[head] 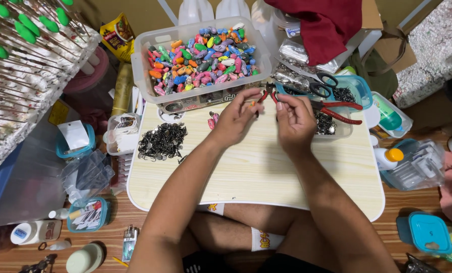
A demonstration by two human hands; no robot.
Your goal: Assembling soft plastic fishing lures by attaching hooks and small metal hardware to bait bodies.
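2 hands (266, 114) on pliers (272, 92) | bead bin (145, 55) behind | hook pile (161, 140) left

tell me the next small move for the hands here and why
Probably bring the pliers in the right hand onto the small orange piece pinched in the left hand. The two hands meet over the lap table, the plier tips sit just beside the piece, and a pile of dark metal hooks lies nearby.
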